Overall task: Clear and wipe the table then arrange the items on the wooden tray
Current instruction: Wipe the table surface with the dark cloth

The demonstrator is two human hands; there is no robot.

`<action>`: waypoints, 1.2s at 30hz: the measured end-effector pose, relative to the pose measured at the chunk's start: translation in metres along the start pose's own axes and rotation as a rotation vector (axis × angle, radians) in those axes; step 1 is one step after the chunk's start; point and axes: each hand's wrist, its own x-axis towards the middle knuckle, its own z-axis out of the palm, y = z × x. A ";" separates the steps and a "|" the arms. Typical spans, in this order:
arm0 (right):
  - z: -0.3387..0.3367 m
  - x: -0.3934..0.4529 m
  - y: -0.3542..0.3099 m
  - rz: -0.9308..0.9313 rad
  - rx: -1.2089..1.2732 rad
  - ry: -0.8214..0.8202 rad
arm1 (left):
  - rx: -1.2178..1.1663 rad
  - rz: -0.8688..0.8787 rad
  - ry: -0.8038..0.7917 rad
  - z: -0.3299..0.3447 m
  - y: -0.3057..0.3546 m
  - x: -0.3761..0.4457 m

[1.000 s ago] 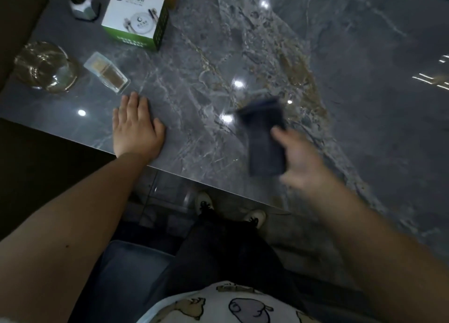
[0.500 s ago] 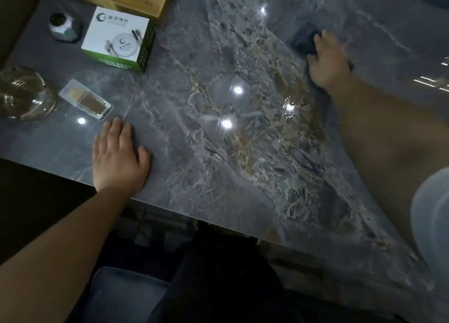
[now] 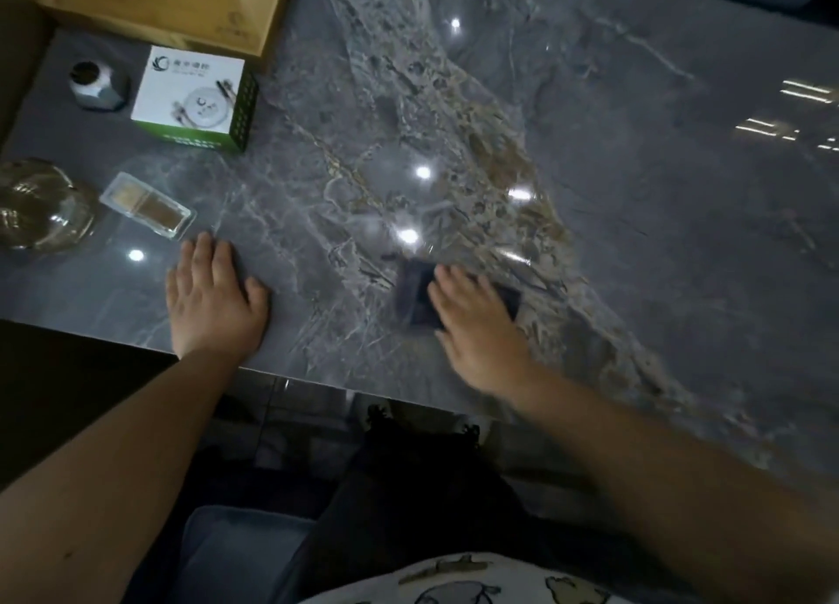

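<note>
1. The right hand [image 3: 476,331] has swept back from the far bench [image 3: 635,194] to the near edge, fingers flat on the dark cloth [image 3: 415,299].
2. The left hand [image 3: 213,299] stays flat, fingers spread, holding nothing.
3. Wiping continues; the wooden tray [image 3: 172,4] waits at the far-left corner.

Grey-veined table [image 3: 635,194], seemingly navy cloth [image 3: 415,299]

Grey veined stone table [image 3: 635,194]: polished, glossy, mirrors lamps. Dark folded wiping cloth [image 3: 415,299]: matt. Light wooden tray [image 3: 136,8]: smooth, satin.
</note>
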 end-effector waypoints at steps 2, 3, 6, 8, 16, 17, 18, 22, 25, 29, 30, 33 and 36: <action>0.013 -0.023 -0.030 -0.004 0.062 0.018 | -0.005 0.009 -0.001 -0.001 0.001 0.000; 0.015 -0.030 -0.040 0.000 0.118 0.018 | -0.010 0.010 0.000 -0.001 0.001 0.000; 0.005 -0.033 -0.045 0.141 0.552 0.034 | -0.014 0.011 -0.001 -0.002 0.000 -0.001; -0.025 -0.023 -0.032 0.385 0.990 0.087 | -0.013 0.021 0.003 -0.002 0.000 -0.001; -0.122 0.057 0.134 0.758 0.939 0.559 | -0.019 0.021 0.021 0.002 -0.003 0.001; -0.120 0.068 0.155 0.745 0.794 0.514 | -0.025 0.022 0.027 0.002 -0.003 0.001; -0.113 0.077 0.174 0.696 0.646 0.434 | -0.029 0.021 0.034 0.003 -0.003 0.001; -0.074 0.089 0.190 0.530 0.062 0.110 | -0.023 0.014 0.047 0.005 -0.004 0.001; -0.058 0.063 0.154 0.418 0.066 0.085 | -0.031 0.014 0.040 0.005 -0.003 0.002; -0.027 0.007 0.076 0.248 0.037 0.008 | -0.037 0.015 0.033 0.001 -0.002 0.002; -0.018 -0.004 0.055 0.214 0.048 -0.024 | -0.035 0.011 0.037 0.001 -0.003 0.004; 0.003 -0.041 0.008 0.138 0.064 -0.030 | -0.028 0.027 0.022 -0.001 -0.001 0.000; 0.016 -0.057 -0.016 0.122 0.090 -0.048 | -0.029 0.026 0.014 -0.001 0.001 -0.002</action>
